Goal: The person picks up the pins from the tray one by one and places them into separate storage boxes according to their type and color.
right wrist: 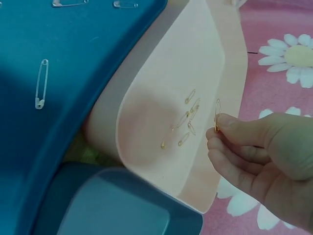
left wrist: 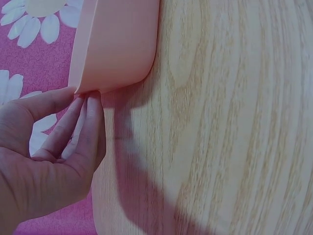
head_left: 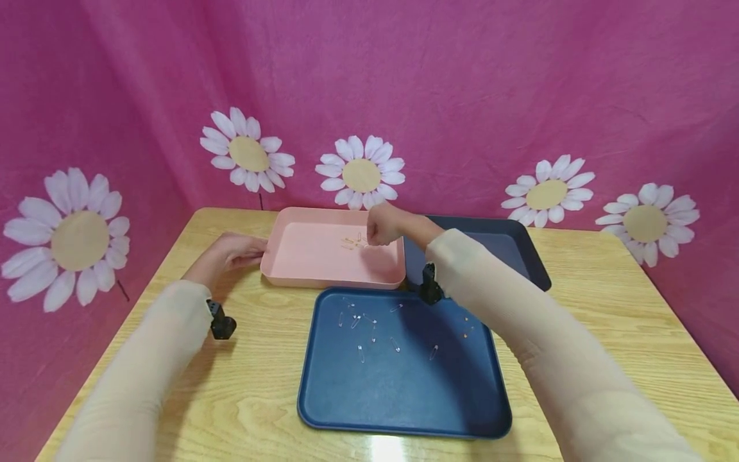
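Between thumb and fingers my right hand [right wrist: 264, 156] pinches a gold safety pin [right wrist: 217, 115], held above the pink tray [head_left: 306, 250]. Several gold safety pins [right wrist: 183, 119] lie loose on that tray's floor. At the tray's left end, my left hand [left wrist: 58, 142] pinches the rim with thumb and fingertips. Nearer to me, the blue tray [head_left: 398, 391] carries several silver safety pins [head_left: 395, 344] scattered over its far half. A few small gold pins [head_left: 466, 335] lie near its right edge.
A dark navy tray [head_left: 508, 247] stands behind the blue tray, right of the pink one, partly hidden by my right arm. All the trays rest on a wooden table [head_left: 254, 398]. A pink cloth [head_left: 450, 96] with printed daisies hangs behind the table.
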{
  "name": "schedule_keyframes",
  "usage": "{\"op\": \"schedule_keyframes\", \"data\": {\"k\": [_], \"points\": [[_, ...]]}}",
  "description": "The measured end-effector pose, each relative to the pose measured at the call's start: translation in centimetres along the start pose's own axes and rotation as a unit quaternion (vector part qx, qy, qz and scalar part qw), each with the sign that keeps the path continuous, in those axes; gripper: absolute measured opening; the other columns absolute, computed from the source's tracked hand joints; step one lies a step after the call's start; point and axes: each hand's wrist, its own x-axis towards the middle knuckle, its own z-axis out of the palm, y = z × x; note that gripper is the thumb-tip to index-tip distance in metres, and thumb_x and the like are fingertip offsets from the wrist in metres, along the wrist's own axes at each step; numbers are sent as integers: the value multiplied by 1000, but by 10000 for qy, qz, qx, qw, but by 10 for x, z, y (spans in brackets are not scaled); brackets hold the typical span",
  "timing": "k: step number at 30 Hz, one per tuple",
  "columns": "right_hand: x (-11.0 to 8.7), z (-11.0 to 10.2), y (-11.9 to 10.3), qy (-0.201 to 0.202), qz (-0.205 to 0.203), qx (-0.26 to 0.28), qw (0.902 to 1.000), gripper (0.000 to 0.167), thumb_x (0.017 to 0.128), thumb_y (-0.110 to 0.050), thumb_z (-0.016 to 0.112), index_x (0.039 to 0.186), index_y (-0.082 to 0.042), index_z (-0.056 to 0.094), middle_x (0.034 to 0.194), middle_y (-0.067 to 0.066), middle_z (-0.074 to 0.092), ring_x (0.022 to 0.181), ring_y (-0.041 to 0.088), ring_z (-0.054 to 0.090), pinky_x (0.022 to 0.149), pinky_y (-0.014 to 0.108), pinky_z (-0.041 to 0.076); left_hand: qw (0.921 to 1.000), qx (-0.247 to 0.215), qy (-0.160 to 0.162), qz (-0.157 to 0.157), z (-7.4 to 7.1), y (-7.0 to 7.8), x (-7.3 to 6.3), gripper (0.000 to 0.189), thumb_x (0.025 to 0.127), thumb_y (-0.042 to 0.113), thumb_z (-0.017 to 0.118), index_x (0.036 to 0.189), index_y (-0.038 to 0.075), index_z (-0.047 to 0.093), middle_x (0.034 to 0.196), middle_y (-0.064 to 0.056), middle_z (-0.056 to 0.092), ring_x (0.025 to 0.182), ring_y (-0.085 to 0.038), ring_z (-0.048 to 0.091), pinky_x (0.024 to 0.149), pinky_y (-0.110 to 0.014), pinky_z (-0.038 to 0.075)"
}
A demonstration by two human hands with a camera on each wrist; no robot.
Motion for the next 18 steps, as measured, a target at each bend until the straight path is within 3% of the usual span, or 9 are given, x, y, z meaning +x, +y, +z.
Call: {"op": "schedule_keyframes", "data": {"k": [2, 4, 8, 12, 14, 18], "points": [[7, 1, -1, -62, 11, -34, 10000, 13, 85, -7, 64, 83, -2, 75, 62, -1, 58, 59, 9, 48, 54, 18, 39, 10000, 47, 31, 29, -1, -1, 0, 51, 95, 11, 57, 141, -4, 41, 130, -12, 55, 66, 6, 61, 78, -15, 57], [14, 2, -2, -58, -44, -143, 9999, 13, 85, -8, 65, 81, -2, 75, 61, -3, 56, 58, 8, 46, 53, 17, 38, 9998, 148, 94, 44, -3, -1, 0, 50, 95, 13, 57, 141, -4, 43, 112, -4, 70, 66, 6, 62, 77, -15, 58], [27, 9, -2, -105, -125, -380, 9991, 13, 85, -12, 67, 80, -4, 76, 60, -5, 56, 58, 6, 44, 53, 16, 37, 9998, 160, 133, 53, -5, -3, -1, 50, 95, 15, 59, 139, -3, 46, 79, 11, 69, 68, 5, 63, 84, -19, 57], [38, 15, -2, -462, 286, -341, 9979, 16, 88, -20, 68, 85, -7, 77, 59, -6, 51, 60, 8, 43, 53, 18, 36, 9992, 377, 72, 115, -5, -4, -2, 49, 95, 19, 59, 139, -1, 48, 90, 10, 70, 70, 7, 63, 91, -23, 55], [42, 17, -3, -601, 552, -269, 9963, 15, 88, -23, 68, 87, -10, 77, 58, -5, 47, 61, 10, 42, 53, 20, 36, 9996, 266, 46, 115, -4, -4, -1, 50, 94, 18, 60, 139, -1, 47, 99, 8, 72, 70, 6, 63, 89, -22, 56], [46, 18, -5, -721, 919, -20, 9932, 12, 89, -24, 68, 90, -15, 76, 61, -1, 43, 63, 15, 42, 55, 23, 38, 9998, -172, 78, -29, -1, -1, 2, 52, 93, 12, 61, 140, -3, 44, 122, -10, 64, 64, 4, 64, 78, -18, 59]]}}
